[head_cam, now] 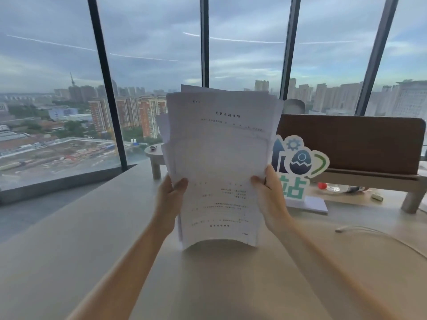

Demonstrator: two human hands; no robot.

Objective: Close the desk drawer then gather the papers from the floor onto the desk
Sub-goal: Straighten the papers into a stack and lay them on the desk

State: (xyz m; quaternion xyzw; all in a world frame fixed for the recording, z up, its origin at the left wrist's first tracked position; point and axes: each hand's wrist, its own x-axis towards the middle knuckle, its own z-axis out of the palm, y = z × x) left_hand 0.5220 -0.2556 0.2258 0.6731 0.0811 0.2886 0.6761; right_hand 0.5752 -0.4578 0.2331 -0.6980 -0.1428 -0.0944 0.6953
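Floor-to-ceiling windows (150, 65) with dark frames looked out over a city skyline behind the pale, smooth tabletop (92, 239). Both hands were closed on the uneven stack of white printed papers (219, 162), held upright with its bowed lower edge resting on the tabletop: the left hand (169, 199) gripped the left edge, the right hand (271, 199) the right. A green-and-blue cut-out sign (298, 167) stood just behind on a white base, before a brown wooden desk shelf (351, 144). The sheets looked misaligned at the top, so a loosened grip would likely let some slide sideways and spill floorward. No drawer was visible.
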